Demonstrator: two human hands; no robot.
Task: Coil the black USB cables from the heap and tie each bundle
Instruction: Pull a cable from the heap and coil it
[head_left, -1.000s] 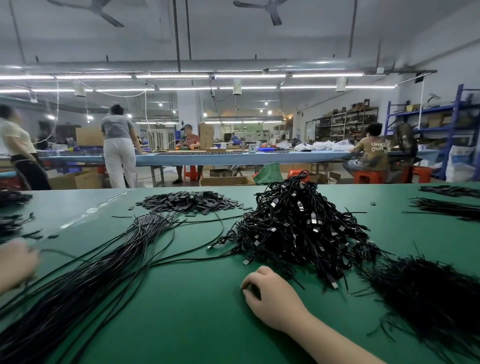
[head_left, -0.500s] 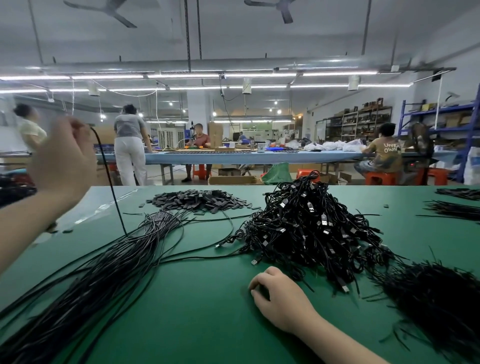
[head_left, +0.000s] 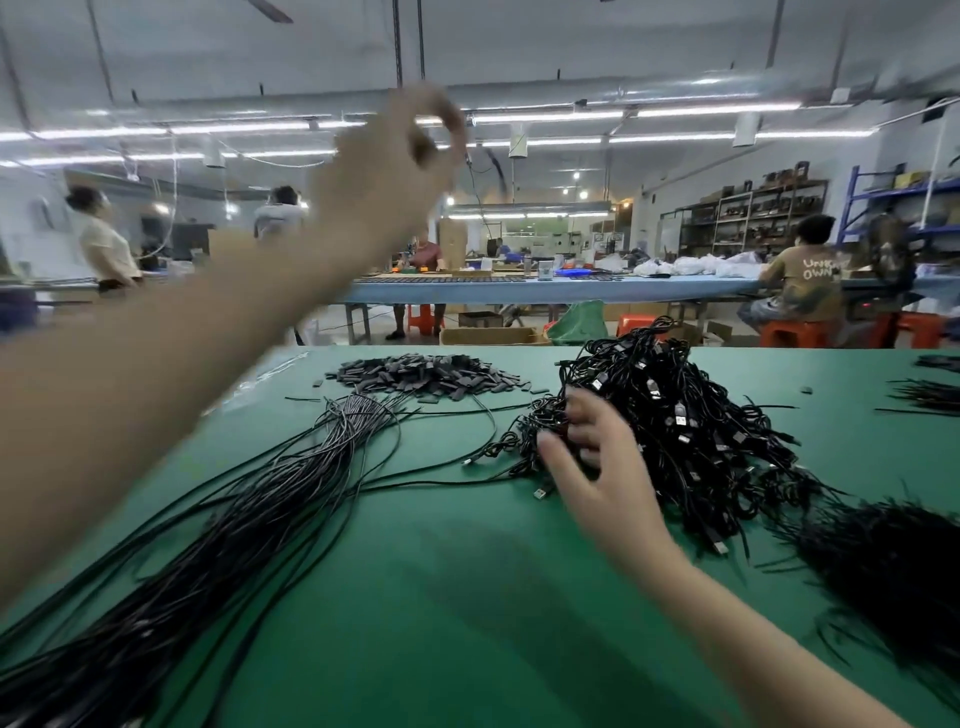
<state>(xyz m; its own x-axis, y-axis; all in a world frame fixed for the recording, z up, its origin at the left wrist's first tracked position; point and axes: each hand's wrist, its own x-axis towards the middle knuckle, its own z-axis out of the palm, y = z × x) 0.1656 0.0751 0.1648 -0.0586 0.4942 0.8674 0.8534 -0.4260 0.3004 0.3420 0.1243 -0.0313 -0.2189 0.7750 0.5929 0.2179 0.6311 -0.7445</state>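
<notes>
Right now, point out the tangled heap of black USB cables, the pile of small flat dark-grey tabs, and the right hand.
Heap of black USB cables (head_left: 691, 415): head view, centre.
Pile of dark-grey tabs (head_left: 426, 371): head view, middle.
Right hand (head_left: 597, 467): head view, back.

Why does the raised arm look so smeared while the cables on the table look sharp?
Head view: the left hand is motion-blurred as it pinches a thin cable held high; the right hand at the cable heap is slightly soft. The wide-angle lens bends the ceiling lights, and the green table carries soft shadows.
</notes>
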